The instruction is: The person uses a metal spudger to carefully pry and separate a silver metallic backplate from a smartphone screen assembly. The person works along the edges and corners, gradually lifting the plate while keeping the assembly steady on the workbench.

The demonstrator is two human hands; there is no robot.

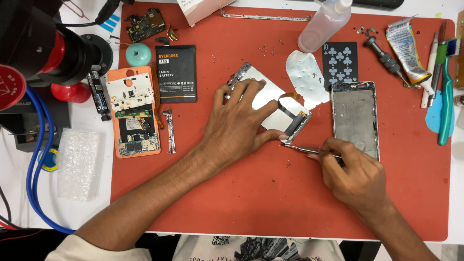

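Phone screen panel (270, 99) is lying shiny side up on the red mat (270, 203), long axis running diagonally from upper left to lower right, flex-cable end pointing lower right. Left hand (237, 123) is pressing down on it, fingers spread across the upper-left end, thumb against the lower-right corner. Right hand (355, 171) is pinching a thin metal tool (309, 150), tip touching that lower-right corner. Bare metal phone frame (355, 118) is lying upright just right of the panel. Playing card (340, 62) above it. Black battery (176, 72) and orange phone body (134, 111) sitting well to the left.
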